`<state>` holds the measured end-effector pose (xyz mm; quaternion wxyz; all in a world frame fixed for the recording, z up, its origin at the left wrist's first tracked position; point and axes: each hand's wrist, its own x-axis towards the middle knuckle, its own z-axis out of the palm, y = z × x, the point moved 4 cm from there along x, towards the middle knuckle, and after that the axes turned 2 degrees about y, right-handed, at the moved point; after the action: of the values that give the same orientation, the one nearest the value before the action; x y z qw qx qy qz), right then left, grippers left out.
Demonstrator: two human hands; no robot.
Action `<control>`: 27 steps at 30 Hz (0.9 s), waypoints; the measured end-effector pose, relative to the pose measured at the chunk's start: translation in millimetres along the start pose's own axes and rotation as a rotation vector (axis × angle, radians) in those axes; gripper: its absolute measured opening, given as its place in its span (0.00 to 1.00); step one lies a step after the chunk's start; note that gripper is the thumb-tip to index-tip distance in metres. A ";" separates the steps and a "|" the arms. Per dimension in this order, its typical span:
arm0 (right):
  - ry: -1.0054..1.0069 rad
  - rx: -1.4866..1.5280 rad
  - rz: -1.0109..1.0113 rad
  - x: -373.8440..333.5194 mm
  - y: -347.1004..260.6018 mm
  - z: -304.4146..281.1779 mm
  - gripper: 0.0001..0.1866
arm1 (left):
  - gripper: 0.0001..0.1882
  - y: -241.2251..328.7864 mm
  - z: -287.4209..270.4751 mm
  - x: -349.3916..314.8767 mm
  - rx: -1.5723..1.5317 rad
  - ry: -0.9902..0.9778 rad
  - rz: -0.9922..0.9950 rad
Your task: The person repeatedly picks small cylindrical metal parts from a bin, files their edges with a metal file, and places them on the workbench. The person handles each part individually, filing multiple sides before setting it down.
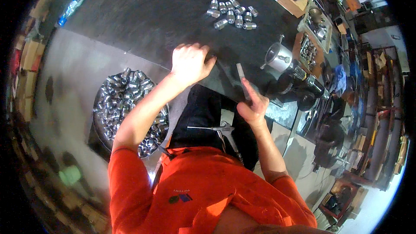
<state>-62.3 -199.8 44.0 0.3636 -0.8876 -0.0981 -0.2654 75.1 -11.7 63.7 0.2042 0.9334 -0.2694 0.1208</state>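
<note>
Over the near edge of the dark tabletop, my left hand is curled with its knuckles up. Whatever is inside its fingers, if anything, is hidden. My right hand, to the right and a little nearer, grips a flat, narrow grey bar, perhaps a file. Its index finger lies along the bar, which points away from me. Several short silver metal fittings stand and lie in a group farther back on the tabletop. A heap of similar metal fittings fills a round container beside my left forearm.
An air blow gun lies across my lap. Right of my right hand stands a machine with a metal cylinder. Behind it are a box of small metal parts and a tray. A clear-blue plastic wrapper lies far left.
</note>
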 end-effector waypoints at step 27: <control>-0.166 -0.017 0.153 4.9 -0.3 1.7 0.36 | 0.21 -32.5 -3.6 -55.7 -0.256 0.217 0.023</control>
<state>-57.5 -198.5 45.8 0.3659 -0.9144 -0.0575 -0.1632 46.6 40.3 37.9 0.3478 0.8781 -0.2698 0.1877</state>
